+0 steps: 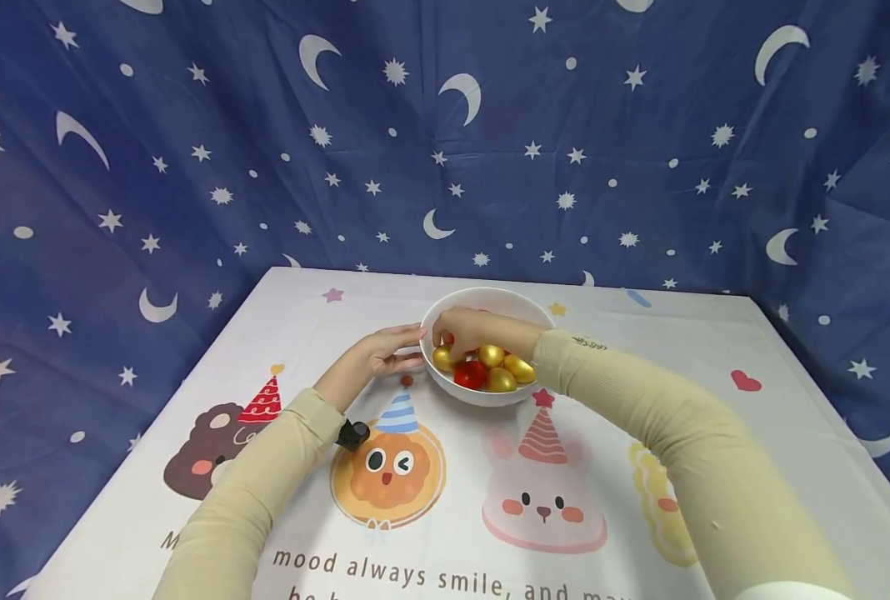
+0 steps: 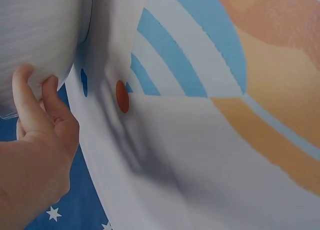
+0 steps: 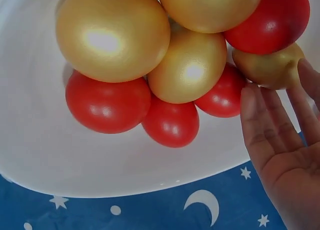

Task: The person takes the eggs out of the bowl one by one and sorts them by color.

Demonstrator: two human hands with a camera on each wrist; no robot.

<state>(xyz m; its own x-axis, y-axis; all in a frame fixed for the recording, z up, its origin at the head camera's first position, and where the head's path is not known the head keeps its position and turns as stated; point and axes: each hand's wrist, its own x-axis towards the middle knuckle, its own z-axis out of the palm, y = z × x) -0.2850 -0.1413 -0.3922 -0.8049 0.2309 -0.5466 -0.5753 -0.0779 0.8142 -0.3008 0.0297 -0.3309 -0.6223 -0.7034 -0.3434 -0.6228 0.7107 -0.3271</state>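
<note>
Table [image 1: 685, 342], white cloth over top. Cloth printed: brown bear [image 1: 205, 454], orange round face [image 1: 385, 479], pink rabbit [image 1: 542, 521], party hats on all three; red heart [image 1: 746, 381], small pink star [image 1: 332, 295], blue dash [image 1: 639, 297]; brown lettering [image 1: 400, 573] along near part. Standing on cloth: white bowl [image 1: 482, 400], one, upright, toward far edge, about mid-width.

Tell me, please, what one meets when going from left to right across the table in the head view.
Brown bear print, left hand, white bowl, yellow print, red heart print.
</note>
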